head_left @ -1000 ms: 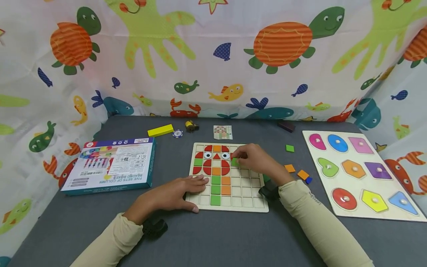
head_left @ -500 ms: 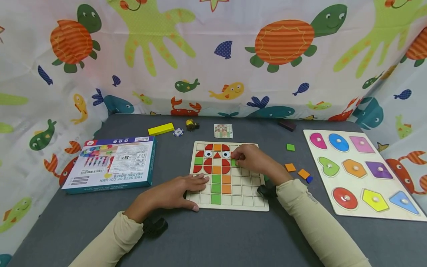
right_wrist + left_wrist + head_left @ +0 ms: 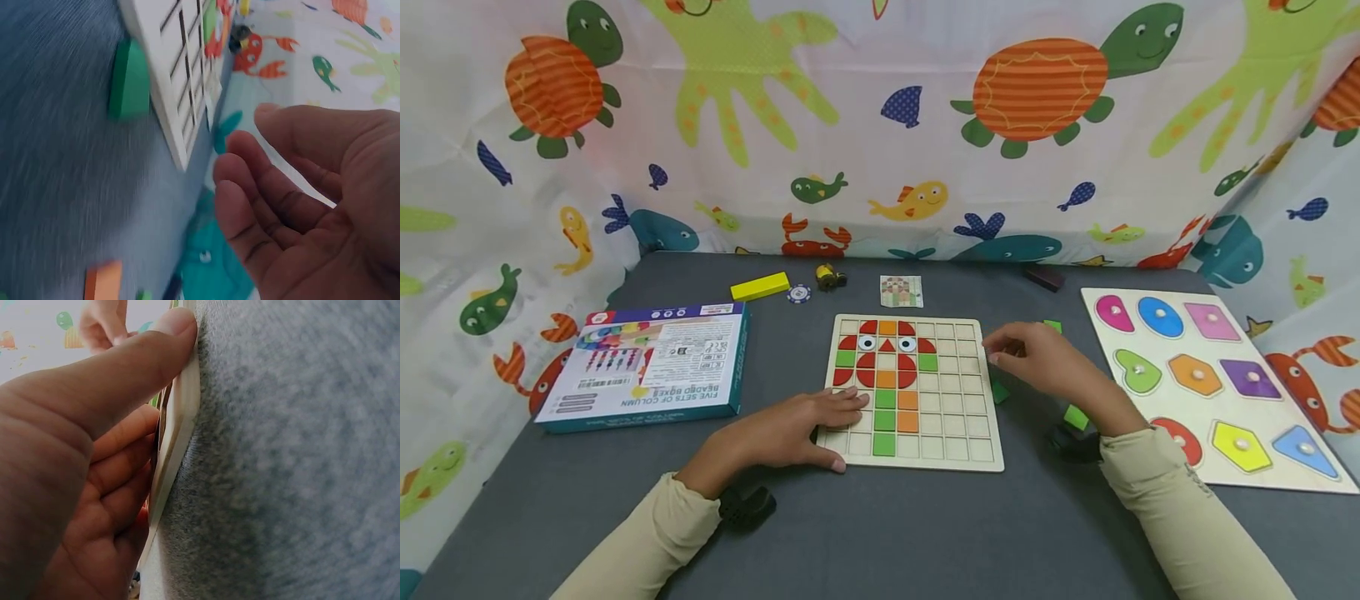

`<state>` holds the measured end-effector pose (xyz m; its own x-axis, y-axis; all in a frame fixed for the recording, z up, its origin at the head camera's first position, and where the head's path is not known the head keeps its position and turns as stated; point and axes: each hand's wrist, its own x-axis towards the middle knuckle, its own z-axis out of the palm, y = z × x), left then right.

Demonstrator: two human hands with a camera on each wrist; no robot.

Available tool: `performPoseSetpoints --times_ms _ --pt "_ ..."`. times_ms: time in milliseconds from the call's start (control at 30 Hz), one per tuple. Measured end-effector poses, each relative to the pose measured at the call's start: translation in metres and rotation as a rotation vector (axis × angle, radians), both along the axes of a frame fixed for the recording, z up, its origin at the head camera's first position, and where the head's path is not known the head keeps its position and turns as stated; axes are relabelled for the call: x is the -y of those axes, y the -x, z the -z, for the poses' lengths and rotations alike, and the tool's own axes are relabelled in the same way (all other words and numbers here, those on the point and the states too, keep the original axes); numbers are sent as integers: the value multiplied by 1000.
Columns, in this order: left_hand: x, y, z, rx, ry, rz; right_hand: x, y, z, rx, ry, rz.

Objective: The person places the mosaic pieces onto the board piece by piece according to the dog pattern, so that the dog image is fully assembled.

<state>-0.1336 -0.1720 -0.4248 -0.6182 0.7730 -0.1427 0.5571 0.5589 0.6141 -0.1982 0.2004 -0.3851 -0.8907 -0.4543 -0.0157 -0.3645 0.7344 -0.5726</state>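
The grid board (image 3: 917, 450) is steadied at its near-left corner by the left hand (image 3: 790, 433), fingers laid flat on top and the thumb pressed against the near edge. The right hand (image 3: 1045, 360) hangs just beyond the board's right edge, fingers loosely curled and holding nothing. A tile-fetching step is judged to be in hand: loose green tiles lie close by, 1 (image 3: 999, 392) touching the board's right edge, another (image 3: 1053, 326) past the fingertips. A pinch on 1 tile is called for next, then an empty cell beside the owl pattern (image 3: 886, 367).
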Motion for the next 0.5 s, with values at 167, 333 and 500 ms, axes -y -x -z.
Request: performPoseSetpoints --times_ms 167,333,500 --pt "-1 0 0 10 -1 -3 -28 -18 -4 -32 -35 0" --pt "-2 0 -1 16 -2 0 -48 -42 4 20 -76 -61" --pt "0 0 -1 22 -5 -4 -61 -58 14 96 -93 -125"
